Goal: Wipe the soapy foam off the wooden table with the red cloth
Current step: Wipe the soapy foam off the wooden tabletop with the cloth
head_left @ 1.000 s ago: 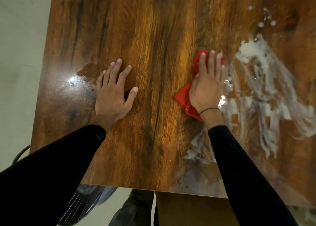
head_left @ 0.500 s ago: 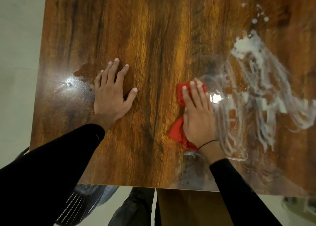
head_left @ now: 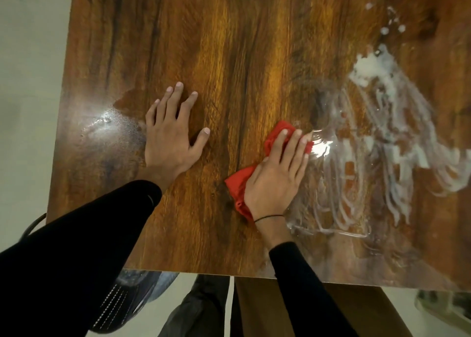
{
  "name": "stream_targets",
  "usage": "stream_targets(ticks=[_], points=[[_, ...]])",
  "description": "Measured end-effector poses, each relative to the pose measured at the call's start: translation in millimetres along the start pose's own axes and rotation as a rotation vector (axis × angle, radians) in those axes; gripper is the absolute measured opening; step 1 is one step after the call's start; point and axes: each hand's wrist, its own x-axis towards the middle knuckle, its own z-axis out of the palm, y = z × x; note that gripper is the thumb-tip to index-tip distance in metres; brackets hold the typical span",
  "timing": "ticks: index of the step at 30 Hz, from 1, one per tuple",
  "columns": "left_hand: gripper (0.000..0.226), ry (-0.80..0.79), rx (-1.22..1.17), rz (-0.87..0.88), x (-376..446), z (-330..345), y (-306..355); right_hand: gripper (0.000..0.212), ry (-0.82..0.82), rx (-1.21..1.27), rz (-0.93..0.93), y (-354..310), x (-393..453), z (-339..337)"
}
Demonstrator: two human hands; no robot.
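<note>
A: Since your right hand [head_left: 276, 176] is flat on the red cloth [head_left: 238, 187], fingers straight and pressing it down rather than curled round it, how's it going to handle?

B: Soft, light, no stiffness at all. It's bunched under your palm, w/ a bit poking past the fingertips and a bit trailing out toward the wrist. Prob. damp by now, so it'll slide easy on that glossy wooden table [head_left: 229, 43].

A: Where's it sitting?

B: Near the middle of the top, right at the left edge of the soapy foam [head_left: 377, 132]. Foam's smeared in streaks to the right, thickest clump at the far end, few specks beyond that.

A: Best hold?

B: Keep the palm over the thick middle of the bunch; flat pressure spreads it. If it starts skating on the wet film, curl the fingers over the front fold. Foam's slippery, so I'd guess light pressure just pushes it around.

A: Left hand [head_left: 169, 138]?

B: Open, fingers spread, resting flat on dry wood, well apart from the cloth. Wet sheen just beside it.
</note>
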Motion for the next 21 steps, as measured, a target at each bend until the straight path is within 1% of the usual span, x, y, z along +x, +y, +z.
stream_targets(ticks=[2, 4, 6, 7, 9, 12, 14, 17, 19, 20, 21], points=[[0.074, 0.002, 0.001, 0.001, 0, 0, 0, 0.072, -0.056, -0.012, -0.177, -9, -8, 4], [0.074, 0.006, 0.002, 0.001, 1, 0, 0, 0.071, -0.075, -0.020, -0.342, -17, 7, 5], [0.074, 0.007, 0.001, 0.000, 0, 1, 0, 0.070, -0.071, -0.017, -0.441, -25, 34, 6], [0.074, 0.008, 0.001, -0.001, 0, 1, 1, 0.070, -0.061, -0.020, -0.457, -28, 51, 6], [0.075, 0.009, 0.003, -0.001, -1, 2, 1, 0.070, -0.023, -0.029, -0.420, -29, 85, 6], [0.078, 0.011, 0.008, 0.000, -1, 2, 1, 0.069, 0.013, -0.022, -0.278, -13, 124, 1], [0.080, 0.006, 0.014, -0.002, -1, 2, 0, 0.071, 0.025, -0.021, -0.166, 4, 129, -4], [0.081, 0.000, 0.016, -0.004, -1, 1, 0, 0.074, 0.041, -0.034, -0.033, 19, 104, -10], [0.081, 0.002, 0.019, -0.002, 0, 0, 0, 0.076, 0.035, -0.021, -0.041, 18, 78, -10], [0.081, 0.001, 0.021, -0.003, 0, 0, 1, 0.077, 0.011, -0.010, -0.098, 15, 65, -10], [0.081, -0.001, 0.022, -0.004, 0, -1, 0, 0.077, -0.022, -0.008, -0.192, 12, 51, -9]])
